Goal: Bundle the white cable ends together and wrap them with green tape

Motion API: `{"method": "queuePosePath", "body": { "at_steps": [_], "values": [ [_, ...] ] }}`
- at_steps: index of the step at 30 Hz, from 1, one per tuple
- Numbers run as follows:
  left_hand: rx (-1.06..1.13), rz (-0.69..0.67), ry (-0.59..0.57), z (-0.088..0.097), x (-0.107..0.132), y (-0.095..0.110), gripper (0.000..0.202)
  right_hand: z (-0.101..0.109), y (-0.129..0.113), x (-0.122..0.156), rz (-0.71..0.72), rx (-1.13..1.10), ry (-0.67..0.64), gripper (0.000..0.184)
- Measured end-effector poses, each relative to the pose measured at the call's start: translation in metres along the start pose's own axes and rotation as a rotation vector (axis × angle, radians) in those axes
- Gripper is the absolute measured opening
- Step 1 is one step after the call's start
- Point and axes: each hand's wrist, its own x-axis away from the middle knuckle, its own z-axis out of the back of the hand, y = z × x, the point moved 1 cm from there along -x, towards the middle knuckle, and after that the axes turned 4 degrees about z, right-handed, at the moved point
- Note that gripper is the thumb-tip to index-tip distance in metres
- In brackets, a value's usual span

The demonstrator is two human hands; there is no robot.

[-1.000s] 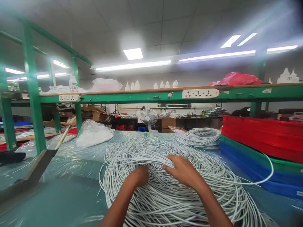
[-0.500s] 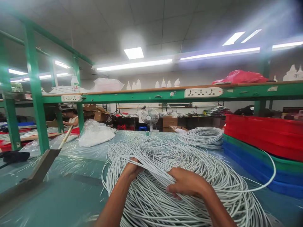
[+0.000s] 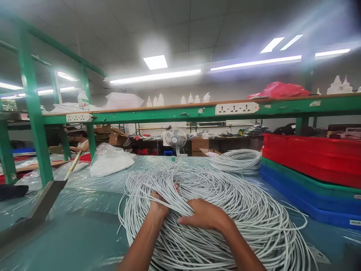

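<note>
A big loose coil of white cable [image 3: 225, 214] lies on the teal table [image 3: 70, 241] in front of me. My left hand [image 3: 158, 205] is closed around a bunch of its strands near the coil's near-left part. Just to its right, my right hand [image 3: 204, 215] is curled over the same bunch of strands and grips them. A smaller coil of white cable [image 3: 235, 160] lies farther back on the table.
Stacked red, green and blue trays [image 3: 310, 169] stand at the right. A plastic bag [image 3: 108, 162] and a metal-bladed tool [image 3: 42, 205] lie at the left. A small fan [image 3: 175, 140] stands behind. A green shelf frame [image 3: 169, 113] with power strips crosses overhead. Another person [image 3: 81, 143] works far left.
My right hand has moved left and closed on the strands next to my left hand. The long loose loop that swung out at the right has dropped back toward the coil.
</note>
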Motion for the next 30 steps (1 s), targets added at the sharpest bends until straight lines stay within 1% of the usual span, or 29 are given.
{"method": "queuePosePath", "body": {
  "at_steps": [1, 3, 6, 8, 13, 17, 20, 26, 30],
  "values": [
    [0.013, 0.007, -0.013, 0.0, 0.0, -0.002, 0.042, -0.002, -0.002, -0.003, 0.022, -0.019, 0.038, 0.043],
    [0.035, 0.03, -0.05, 0.001, 0.001, -0.006, 0.044, -0.006, -0.005, -0.009, 0.035, -0.034, 0.156, 0.045],
    [0.075, 0.056, -0.106, 0.003, 0.001, -0.012, 0.045, -0.009, -0.006, -0.019, 0.001, -0.003, 0.363, 0.045],
    [0.102, 0.058, -0.129, 0.003, 0.0, -0.015, 0.041, -0.011, -0.005, -0.029, -0.021, 0.019, 0.425, 0.042],
    [0.146, 0.054, -0.18, 0.003, -0.002, -0.019, 0.038, -0.025, -0.001, -0.066, -0.023, 0.032, 0.355, 0.031],
    [0.158, 0.052, -0.183, 0.004, -0.004, -0.019, 0.037, -0.041, 0.003, -0.084, -0.025, 0.048, 0.362, 0.027],
    [0.165, 0.06, -0.18, 0.004, -0.005, -0.019, 0.037, -0.045, 0.009, -0.087, -0.02, 0.047, 0.374, 0.027],
    [0.208, 0.017, -0.169, -0.001, -0.003, -0.021, 0.033, -0.039, 0.012, -0.083, -0.027, -0.001, 0.414, 0.03],
    [0.211, 0.009, -0.105, 0.002, -0.008, -0.021, 0.028, -0.034, 0.012, -0.081, -0.055, -0.061, 0.466, 0.035]
  ]
}}
